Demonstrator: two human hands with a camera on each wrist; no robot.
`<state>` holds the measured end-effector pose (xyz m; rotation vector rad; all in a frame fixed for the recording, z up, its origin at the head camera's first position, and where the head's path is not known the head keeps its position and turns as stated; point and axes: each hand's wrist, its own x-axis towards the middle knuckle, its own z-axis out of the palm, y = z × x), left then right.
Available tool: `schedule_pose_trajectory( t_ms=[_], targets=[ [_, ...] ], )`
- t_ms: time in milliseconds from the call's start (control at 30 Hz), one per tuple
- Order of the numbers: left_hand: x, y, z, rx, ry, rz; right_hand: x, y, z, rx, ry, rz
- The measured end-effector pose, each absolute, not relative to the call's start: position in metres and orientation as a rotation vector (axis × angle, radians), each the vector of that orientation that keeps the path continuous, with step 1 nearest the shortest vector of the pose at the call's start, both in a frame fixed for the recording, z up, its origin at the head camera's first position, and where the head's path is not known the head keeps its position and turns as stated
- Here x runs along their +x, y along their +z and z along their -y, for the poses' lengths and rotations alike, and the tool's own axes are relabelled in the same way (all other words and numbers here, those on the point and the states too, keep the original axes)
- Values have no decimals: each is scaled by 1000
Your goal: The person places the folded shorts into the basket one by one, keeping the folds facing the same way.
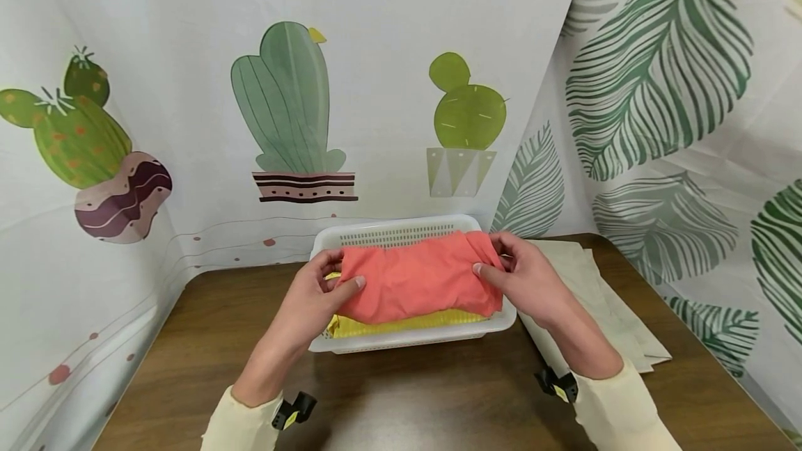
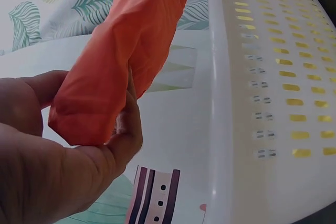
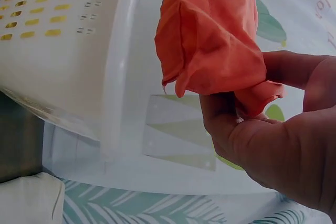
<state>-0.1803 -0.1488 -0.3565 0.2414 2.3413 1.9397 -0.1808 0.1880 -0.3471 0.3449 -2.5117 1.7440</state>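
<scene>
A folded coral-red cloth (image 1: 420, 278) is stretched between both hands above a white perforated plastic basket (image 1: 410, 337). My left hand (image 1: 319, 291) pinches its left end, thumb in front and fingers behind. At the right end my right hand (image 1: 526, 277) grips the cloth the same way. Both wrist views show the coral cloth (image 2: 105, 72) raised over the basket rim, with thumb and fingers on either side of it. Inside the basket lies yellow cloth (image 1: 407, 324), partly hidden under the coral piece. Yellow also shows through the basket holes in the wrist views.
The basket stands on a brown wooden table (image 1: 401, 395), near its back edge. Folded cream cloth (image 1: 601, 312) lies on the table to the right, beside my right forearm. A white curtain (image 1: 388, 75) with cactus prints hangs behind, and a leaf-print one (image 1: 664, 89) hangs at right.
</scene>
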Motion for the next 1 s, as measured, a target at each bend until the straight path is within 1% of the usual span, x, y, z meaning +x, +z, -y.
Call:
schedule_pose_trajectory(
  t_ms=[467,1000],
  targets=[
    [-193,-361,141,219,1916,-2466,-197,-353,-183,322,1721,2503],
    [-212,-368,135,121,1907,-2536,-212,-356,-171,242,1664,2521]
  ],
)
